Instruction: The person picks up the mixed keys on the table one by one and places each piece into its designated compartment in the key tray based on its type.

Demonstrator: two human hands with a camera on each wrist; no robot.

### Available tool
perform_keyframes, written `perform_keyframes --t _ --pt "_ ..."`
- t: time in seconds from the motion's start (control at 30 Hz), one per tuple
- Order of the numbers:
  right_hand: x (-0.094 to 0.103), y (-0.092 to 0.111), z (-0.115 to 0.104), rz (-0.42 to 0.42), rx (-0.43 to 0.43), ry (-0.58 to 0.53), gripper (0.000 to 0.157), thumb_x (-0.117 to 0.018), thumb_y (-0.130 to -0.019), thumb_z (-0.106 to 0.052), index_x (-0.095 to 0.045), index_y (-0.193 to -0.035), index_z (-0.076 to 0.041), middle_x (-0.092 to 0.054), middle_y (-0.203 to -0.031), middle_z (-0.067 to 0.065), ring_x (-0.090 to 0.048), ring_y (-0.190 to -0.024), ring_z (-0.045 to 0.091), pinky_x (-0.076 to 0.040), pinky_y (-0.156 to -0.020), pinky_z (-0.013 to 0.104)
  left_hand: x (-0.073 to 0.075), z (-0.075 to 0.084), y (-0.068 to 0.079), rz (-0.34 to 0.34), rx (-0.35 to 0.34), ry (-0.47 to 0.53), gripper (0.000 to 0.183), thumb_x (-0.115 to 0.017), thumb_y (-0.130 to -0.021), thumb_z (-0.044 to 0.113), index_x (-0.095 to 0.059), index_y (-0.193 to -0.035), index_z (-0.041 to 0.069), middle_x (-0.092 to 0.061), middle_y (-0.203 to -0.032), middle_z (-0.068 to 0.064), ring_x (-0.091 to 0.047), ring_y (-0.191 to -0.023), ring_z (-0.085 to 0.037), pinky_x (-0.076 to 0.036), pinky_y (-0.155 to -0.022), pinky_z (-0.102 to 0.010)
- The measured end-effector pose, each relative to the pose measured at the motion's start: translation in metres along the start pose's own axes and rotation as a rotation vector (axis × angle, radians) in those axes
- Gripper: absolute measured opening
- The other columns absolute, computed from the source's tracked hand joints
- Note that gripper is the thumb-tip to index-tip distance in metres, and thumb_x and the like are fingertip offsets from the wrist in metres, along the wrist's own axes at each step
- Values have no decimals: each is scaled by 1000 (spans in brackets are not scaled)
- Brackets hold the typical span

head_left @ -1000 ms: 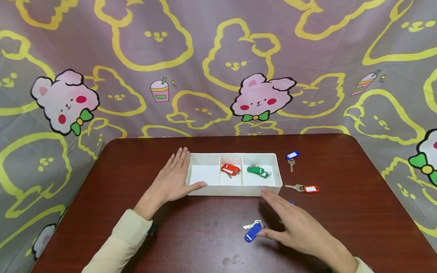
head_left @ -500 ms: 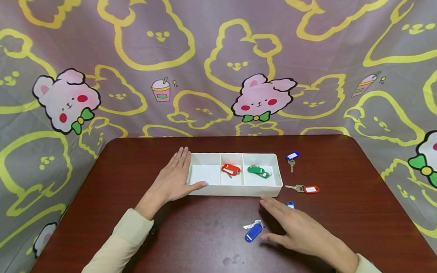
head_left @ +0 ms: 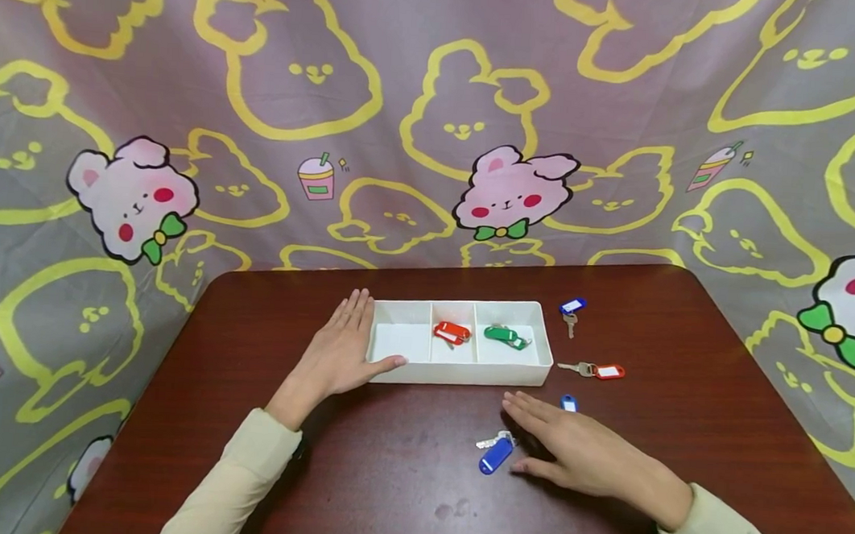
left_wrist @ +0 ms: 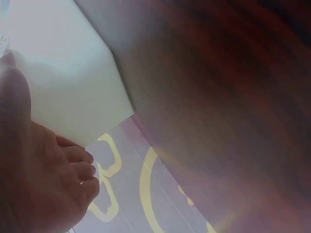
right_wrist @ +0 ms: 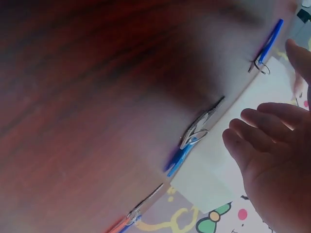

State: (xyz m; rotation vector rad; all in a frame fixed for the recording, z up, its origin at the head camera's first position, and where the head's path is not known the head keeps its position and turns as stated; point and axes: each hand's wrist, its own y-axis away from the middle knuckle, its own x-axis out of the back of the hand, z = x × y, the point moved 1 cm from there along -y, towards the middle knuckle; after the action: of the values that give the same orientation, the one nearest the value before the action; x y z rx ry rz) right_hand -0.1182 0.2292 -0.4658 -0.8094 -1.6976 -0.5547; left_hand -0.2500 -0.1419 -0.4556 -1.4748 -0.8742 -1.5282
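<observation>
In the head view a white three-compartment tray (head_left: 458,373) stands on the table. My left hand (head_left: 339,355) rests against its left end, fingers straight and thumb along the front rim; the left wrist view shows the palm side by the tray wall (left_wrist: 82,92). My right hand (head_left: 585,449) hovers in front of the tray, fingers extended and holding nothing. Just left of its thumb lies a key with a blue tag (head_left: 496,456). Another blue tag (head_left: 569,403) shows behind the hand, its key (right_wrist: 199,127) visible in the right wrist view.
Red-tagged keys (head_left: 451,331) lie in the middle compartment, green-tagged keys (head_left: 504,334) in the right one. Right of the tray are a red-tagged key (head_left: 607,372) and a blue-tagged key (head_left: 572,306). A patterned curtain (head_left: 397,156) hangs behind the brown table (head_left: 387,483).
My right hand has drawn back from the tray's front wall toward me, uncovering the blue tag behind it. The left hand and the tray have stayed in place.
</observation>
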Motion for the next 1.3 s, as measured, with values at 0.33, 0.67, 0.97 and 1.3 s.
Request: perform_keyframes --t 0.33,0.67,0.97,1.3 --pt "-5 -7 1 -52 27 19 69 -69 -101 -44 -51 -155 -4 -55 -159 14 -56 -146 30 -54 -110 49 -1 0 0 -9 6 -3 122 -42 -90 89 -16 -166 -3 -12 -176 -21 -10 -166 -34 -19 -135 -46" --pt "-5 -8 1 -30 63 28 61 -72 -100 -38 -58 -150 -5 -60 -154 13 -58 -143 30 -56 -108 48 -1 1 1 -2 12 -2 122 -42 -90 90 -18 -166 -4 -15 -176 -22 -11 -166 -34 -19 -135 -46" --pt "-3 -9 2 1 101 55 52 -73 -99 -33 -66 -142 -5 -66 -147 11 -63 -138 30 -58 -105 48 -2 0 2 8 11 4 123 -42 -90 90 -16 -166 -4 -15 -176 -22 -12 -166 -34 -19 -135 -45" --pt "-1 -12 2 38 125 29 38 -76 -97 -22 -74 -132 -7 -73 -136 11 -69 -130 31 -61 -99 46 -1 -1 3 10 16 11 124 -42 -90 90 -16 -166 -4 -14 -176 -22 -12 -166 -34 -20 -135 -45"
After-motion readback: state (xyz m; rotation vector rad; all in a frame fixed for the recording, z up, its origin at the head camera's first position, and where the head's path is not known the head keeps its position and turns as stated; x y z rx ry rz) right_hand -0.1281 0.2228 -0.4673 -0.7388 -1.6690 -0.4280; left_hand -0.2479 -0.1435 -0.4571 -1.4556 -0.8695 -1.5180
